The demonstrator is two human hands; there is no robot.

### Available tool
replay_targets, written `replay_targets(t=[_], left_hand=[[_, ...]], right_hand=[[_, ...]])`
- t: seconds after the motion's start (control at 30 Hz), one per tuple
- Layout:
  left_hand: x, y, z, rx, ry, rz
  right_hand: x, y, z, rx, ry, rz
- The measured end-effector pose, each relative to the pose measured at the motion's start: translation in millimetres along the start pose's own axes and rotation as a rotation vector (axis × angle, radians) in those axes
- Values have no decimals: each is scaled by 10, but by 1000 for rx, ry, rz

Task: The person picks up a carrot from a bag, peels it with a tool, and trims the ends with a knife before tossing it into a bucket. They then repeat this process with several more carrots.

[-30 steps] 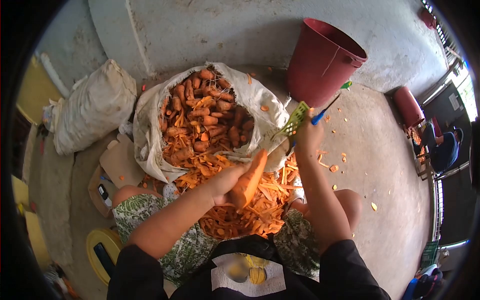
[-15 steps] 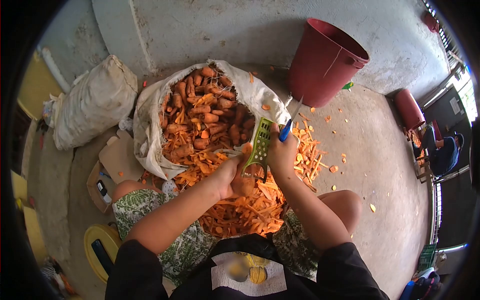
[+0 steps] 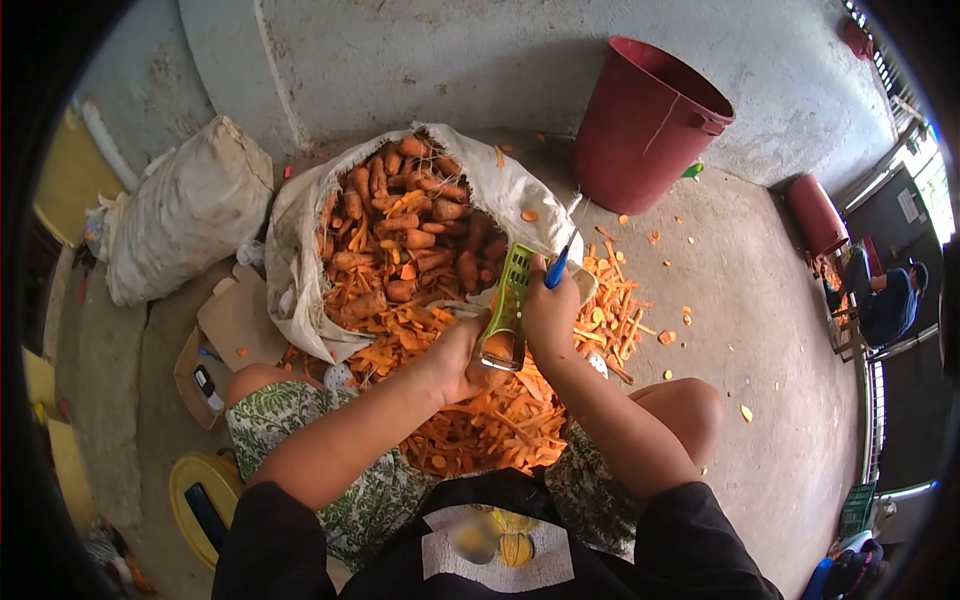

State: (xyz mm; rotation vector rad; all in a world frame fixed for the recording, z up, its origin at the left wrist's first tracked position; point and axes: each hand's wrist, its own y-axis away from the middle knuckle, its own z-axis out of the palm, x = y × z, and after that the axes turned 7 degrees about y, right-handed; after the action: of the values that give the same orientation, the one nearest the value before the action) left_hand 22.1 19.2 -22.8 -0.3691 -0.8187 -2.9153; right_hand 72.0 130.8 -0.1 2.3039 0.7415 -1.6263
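Observation:
My left hand (image 3: pixel 458 362) is closed round a carrot (image 3: pixel 489 379), which is partly hidden by the fingers and the tool over it. In my right hand (image 3: pixel 551 315) is a green peeler (image 3: pixel 512 287) with holes in its body, its wide blade lying over the carrot. That same hand also keeps a knife with a blue handle (image 3: pixel 556 268), its thin blade pointing up and away from me. Orange carrot peelings (image 3: pixel 490 432) are heaped between my legs, below both hands.
An open white sack (image 3: pixel 295 255) full of carrots lies ahead, with a stuffed sack (image 3: pixel 190 215) to its left. A red bin (image 3: pixel 645 130) stands by the wall. Carrot pieces (image 3: pixel 612 310) lie at right. A cardboard box (image 3: pixel 235 325) sits at left. Far right, a person (image 3: pixel 890 305) sits.
My right hand has moved slightly left and toward me, bringing the peeler down over the carrot. The knife has moved with it. My left hand stays nearly in place on the carrot.

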Motion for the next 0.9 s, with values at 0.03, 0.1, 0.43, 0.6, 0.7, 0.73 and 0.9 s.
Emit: replay_targets(t=[0.03, 0.1, 0.43, 0.6, 0.7, 0.73, 0.9], left_hand=[[-2, 10, 7, -15, -27, -5], [34, 53, 35, -38, -102, -23], [-75, 316, 263, 36, -367, -158], [88, 185, 36, -186, -257, -79], [88, 140, -7, -76, -213, -40], [80, 107, -30, -77, -215, -42], [66, 95, 7, -64, -94, -10]], right_hand=[[-45, 28, -8, 13, 17, 18], [-23, 20, -9, 13, 28, 18], [923, -1054, -316, 444, 257, 161], [691, -1027, -332, 506, -75, 109], [248, -629, -231, 206, -229, 223], [84, -470, -196, 142, -192, 259], [-26, -128, -34, -46, -22, 48]])
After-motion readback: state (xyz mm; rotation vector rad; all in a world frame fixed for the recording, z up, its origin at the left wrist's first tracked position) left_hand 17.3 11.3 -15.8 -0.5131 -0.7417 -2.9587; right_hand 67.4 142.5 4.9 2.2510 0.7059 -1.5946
